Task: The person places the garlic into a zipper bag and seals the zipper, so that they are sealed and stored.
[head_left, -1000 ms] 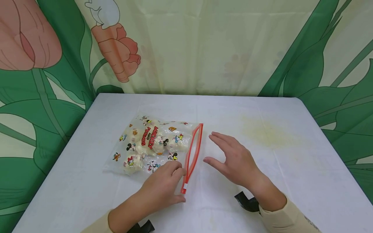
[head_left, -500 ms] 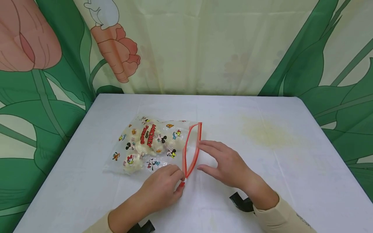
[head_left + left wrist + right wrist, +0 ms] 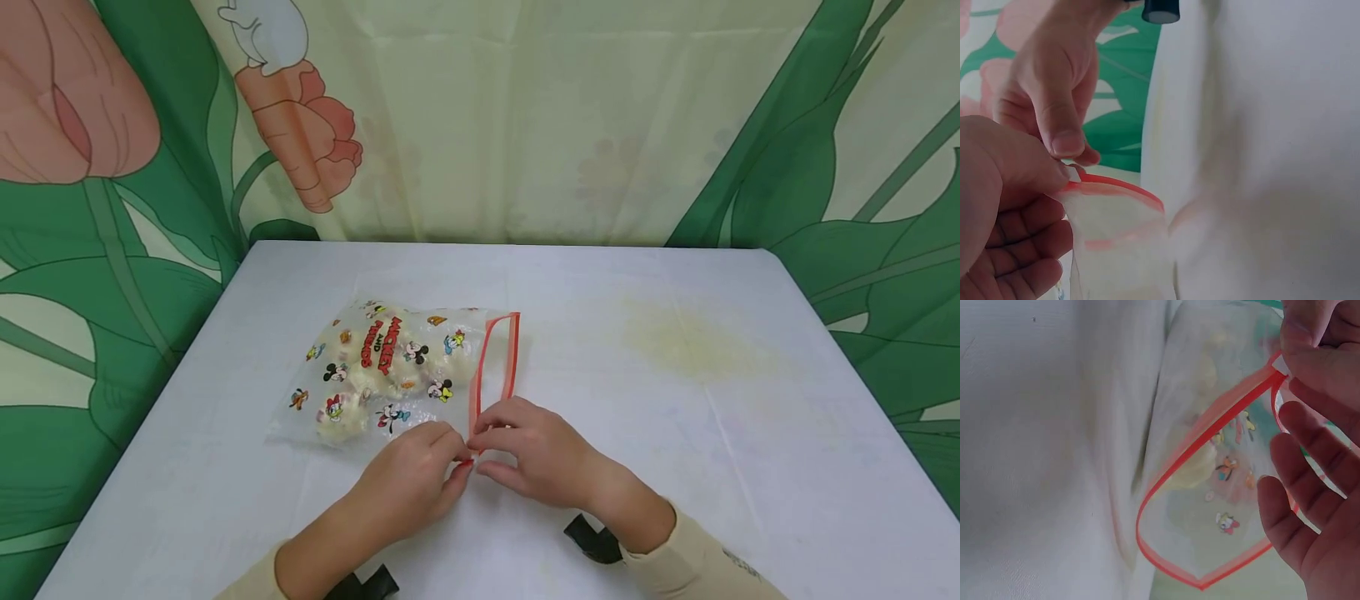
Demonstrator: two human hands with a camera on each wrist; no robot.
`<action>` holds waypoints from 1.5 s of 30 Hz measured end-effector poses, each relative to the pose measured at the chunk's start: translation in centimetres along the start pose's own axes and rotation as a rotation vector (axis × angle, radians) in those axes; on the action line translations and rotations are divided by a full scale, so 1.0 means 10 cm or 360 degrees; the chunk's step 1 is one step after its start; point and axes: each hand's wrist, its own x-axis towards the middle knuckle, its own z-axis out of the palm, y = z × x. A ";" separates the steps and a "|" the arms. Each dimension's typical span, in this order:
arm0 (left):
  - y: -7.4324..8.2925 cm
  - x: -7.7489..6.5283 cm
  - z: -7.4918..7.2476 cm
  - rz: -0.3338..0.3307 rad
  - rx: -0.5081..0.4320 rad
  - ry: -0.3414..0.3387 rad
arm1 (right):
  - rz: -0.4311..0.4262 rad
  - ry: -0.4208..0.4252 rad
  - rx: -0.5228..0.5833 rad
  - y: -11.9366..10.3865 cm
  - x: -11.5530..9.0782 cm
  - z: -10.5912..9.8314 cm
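A clear zip bag (image 3: 408,358) with cartoon prints and a red-edged mouth lies on the table, pale rounded things inside it. Its mouth gapes in the right wrist view, where the red zip strip (image 3: 1210,428) forms a loop. My left hand (image 3: 408,483) pinches the near corner of that strip between thumb and fingers. Beside the pinched corner sits a small white slider (image 3: 1280,364). My right hand (image 3: 543,454) has its fingertips right at this corner, thumb apart from the fingers. In the left wrist view, the right thumb (image 3: 1063,134) hangs just above the slider.
A white cloth covers the table (image 3: 720,400), with a faint yellowish stain on the right side. Behind its far edge hangs a curtain (image 3: 525,125) printed with leaves, a tulip and a carrot. Dark camera mounts (image 3: 592,540) sit under both wrists.
My right hand has moved left and nearer, from beside the bag's mouth to its near corner. My left fingers and thumb have closed on that corner, and the mouth has spread wider.
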 end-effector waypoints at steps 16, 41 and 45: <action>-0.05 -0.01 -0.02 0.0119 0.0021 0.0165 | -0.0029 -0.0015 -0.0037 0.00 0.09 0.01; -0.08 -0.02 -0.08 0.0071 -0.0021 0.0187 | -0.0108 0.0065 -0.0233 0.11 0.13 0.02; -0.09 -0.03 -0.08 0.0111 -0.0007 0.0262 | -0.0105 0.0080 -0.0241 0.15 0.12 0.01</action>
